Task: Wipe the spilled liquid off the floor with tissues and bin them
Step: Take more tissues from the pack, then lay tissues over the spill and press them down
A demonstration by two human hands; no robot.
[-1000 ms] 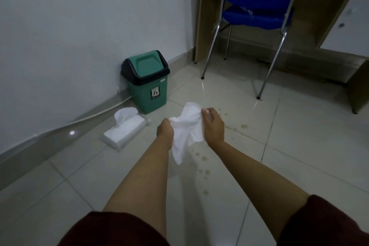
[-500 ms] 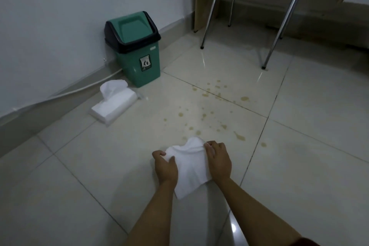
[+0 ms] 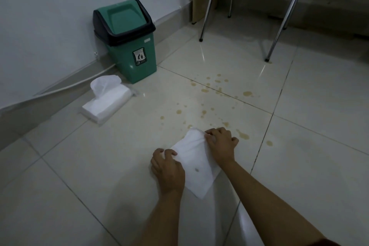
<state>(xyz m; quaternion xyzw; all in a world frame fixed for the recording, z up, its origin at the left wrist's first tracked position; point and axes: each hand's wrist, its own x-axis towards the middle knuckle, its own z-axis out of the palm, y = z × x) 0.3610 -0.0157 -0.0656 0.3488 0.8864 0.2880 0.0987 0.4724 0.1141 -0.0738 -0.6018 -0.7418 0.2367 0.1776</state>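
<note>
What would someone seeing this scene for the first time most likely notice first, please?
Probably the white tissue spread flat on the tiled floor, gripped at its edges by the left hand and right hand. Just beyond it lie brownish spilled drops, and a green bin stands by the wall, a tissue pack beside it.

Head view; looks down, close over floor.
</note>
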